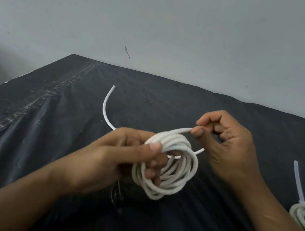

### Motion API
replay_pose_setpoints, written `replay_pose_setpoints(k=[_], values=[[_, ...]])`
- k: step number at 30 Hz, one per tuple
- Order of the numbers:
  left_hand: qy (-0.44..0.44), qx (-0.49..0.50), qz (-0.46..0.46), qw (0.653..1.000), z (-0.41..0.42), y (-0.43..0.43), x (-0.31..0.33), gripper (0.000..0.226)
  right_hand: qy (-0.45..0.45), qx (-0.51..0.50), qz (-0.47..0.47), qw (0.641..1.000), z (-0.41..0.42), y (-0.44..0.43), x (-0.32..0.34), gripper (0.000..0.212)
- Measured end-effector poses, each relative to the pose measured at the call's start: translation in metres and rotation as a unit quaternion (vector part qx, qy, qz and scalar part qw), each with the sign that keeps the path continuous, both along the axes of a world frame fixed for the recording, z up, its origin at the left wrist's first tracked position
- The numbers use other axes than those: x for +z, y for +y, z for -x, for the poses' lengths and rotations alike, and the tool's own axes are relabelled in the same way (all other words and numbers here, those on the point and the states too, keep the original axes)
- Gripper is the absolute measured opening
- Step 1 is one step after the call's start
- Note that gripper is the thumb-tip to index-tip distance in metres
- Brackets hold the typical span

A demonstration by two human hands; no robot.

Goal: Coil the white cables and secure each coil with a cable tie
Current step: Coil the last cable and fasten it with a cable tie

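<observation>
The black, crinkled sheet covering the worktop fills most of the view and meets a plain grey wall at the far edge. Both forearms reach in from the near side and meet over the middle.

The left hand carries the white cable coil, lifted off the worktop. Its fingers pass through the ring and its thumb presses down on the upper turns. That looks meant to keep the loops stacked and stop them springing apart. So this grip is closed round the bundle.

The right hand, just right of the coil, pinches a single strand between thumb and forefinger at the ring's upper right edge. Its other fingers curl into the palm. I judge it is guiding a turn onto the bundle.

At the right edge lies a finished coil, well apart from the hands and presumably set aside as done.

A loose tail of the held cable curves away to the far left on the sheet, still to be wound in.

A pale cable tie cinches the finished coil, its free end sticking up.
</observation>
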State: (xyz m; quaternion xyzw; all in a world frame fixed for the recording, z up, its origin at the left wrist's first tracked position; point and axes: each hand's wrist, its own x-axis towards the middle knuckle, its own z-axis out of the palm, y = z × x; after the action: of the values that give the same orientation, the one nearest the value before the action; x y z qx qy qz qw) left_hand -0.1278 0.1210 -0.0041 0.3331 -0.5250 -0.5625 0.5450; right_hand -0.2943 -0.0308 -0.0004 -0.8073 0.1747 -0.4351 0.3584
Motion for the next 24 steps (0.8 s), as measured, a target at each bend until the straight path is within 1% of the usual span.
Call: replay_pose_setpoints(k=[2, 4, 5, 7, 10, 12, 14, 15, 17, 20, 23, 24], values=[[0.11, -0.024, -0.013, 0.994, -0.007, 0.0, 0.005, 0.043, 0.003, -0.015, -0.012, 1.0, 0.004, -0.011, -0.002, 0.029], [0.212, -0.04, -0.012, 0.976, -0.017, 0.001, 0.01, 0.043, -0.006, -0.043, -0.029, 0.999, 0.011, -0.021, -0.003, 0.037], [0.255, -0.039, -0.012, 0.966, -0.022, 0.001, 0.012, 0.041, -0.012, -0.062, -0.038, 0.997, 0.015, -0.027, -0.003, 0.04], [0.304, -0.001, -0.011, 0.952, -0.032, 0.002, 0.016, 0.038, -0.018, -0.095, -0.059, 0.994, 0.024, -0.037, -0.004, 0.036], [0.334, 0.096, -0.003, 0.938, -0.041, 0.002, 0.018, 0.039, -0.024, -0.121, -0.087, 0.989, 0.032, -0.047, -0.006, 0.026], [0.338, 0.151, 0.005, 0.929, -0.043, 0.001, 0.017, 0.04, -0.031, -0.142, -0.103, 0.984, 0.032, -0.048, -0.009, 0.026], [0.33, 0.199, 0.008, 0.923, -0.044, -0.003, 0.016, 0.038, -0.016, -0.136, -0.095, 0.986, 0.027, -0.041, -0.012, 0.025], [0.326, 0.221, 0.01, 0.919, -0.044, -0.005, 0.015, 0.037, 0.007, -0.129, -0.069, 0.989, 0.023, -0.036, -0.013, 0.023], [0.319, 0.269, 0.01, 0.909, -0.045, -0.008, 0.013, 0.032, 0.075, -0.11, 0.013, 0.991, 0.014, -0.023, -0.016, 0.018], [0.304, 0.336, 0.006, 0.891, -0.047, -0.011, 0.01, 0.025, 0.153, -0.044, 0.113, 0.981, 0.002, 0.004, -0.016, 0.013], [0.282, 0.349, 0.005, 0.894, -0.048, -0.011, 0.009, 0.021, 0.208, 0.041, 0.148, 0.966, -0.008, 0.03, -0.012, 0.002], [0.274, 0.342, 0.005, 0.899, -0.046, -0.011, 0.008, 0.021, 0.22, 0.06, 0.162, 0.96, -0.01, 0.036, -0.01, 0.006]])
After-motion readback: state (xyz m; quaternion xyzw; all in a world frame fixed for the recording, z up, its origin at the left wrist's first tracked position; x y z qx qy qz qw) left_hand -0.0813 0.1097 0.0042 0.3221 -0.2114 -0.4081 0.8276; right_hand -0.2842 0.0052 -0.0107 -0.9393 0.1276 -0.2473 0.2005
